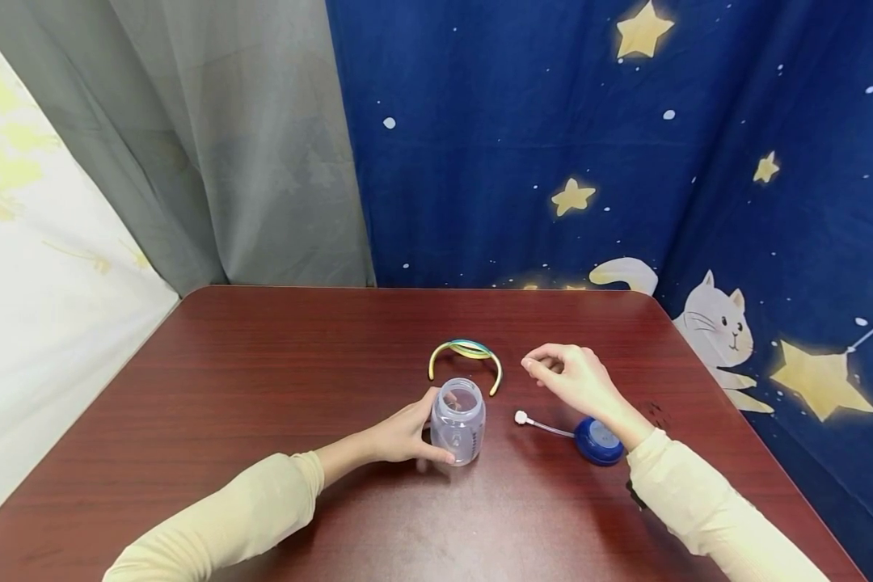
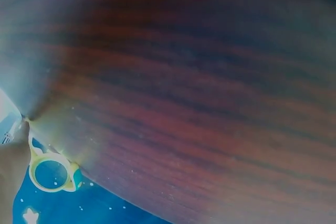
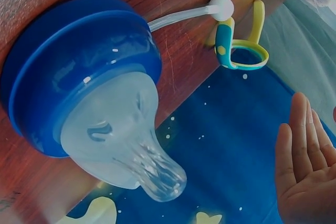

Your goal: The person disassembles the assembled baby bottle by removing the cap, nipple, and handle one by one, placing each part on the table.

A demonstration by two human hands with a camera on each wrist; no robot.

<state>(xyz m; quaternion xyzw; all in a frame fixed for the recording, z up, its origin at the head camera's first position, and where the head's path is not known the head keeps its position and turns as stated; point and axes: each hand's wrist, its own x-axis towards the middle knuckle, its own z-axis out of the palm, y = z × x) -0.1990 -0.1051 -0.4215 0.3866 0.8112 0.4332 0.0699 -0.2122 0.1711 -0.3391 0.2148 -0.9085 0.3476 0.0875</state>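
Note:
A clear, open-topped baby bottle (image 1: 467, 435) stands upright on the table, left of the blue cap. My left hand (image 1: 406, 432) grips its side, thumb in front and fingers passing behind. To the right, my right hand (image 1: 571, 373) hovers with bent fingers and nothing held. Below its wrist lies a blue bottle cap (image 1: 600, 442) with a clear nipple (image 3: 121, 124), large in the right wrist view. From the cap runs a thin straw (image 1: 549, 428) ending in a white weighted ball (image 1: 521, 417). Behind the bottle is a yellow and teal bottle handle (image 3: 224, 43).
The dark red wooden table (image 1: 276, 364) spreads out to both sides. Beyond its far edge hang a grey curtain (image 1: 276, 162) and a blue curtain (image 1: 480, 186) with stars and a cat. A white, yellow-patterned cloth (image 1: 36, 267) hangs at the left.

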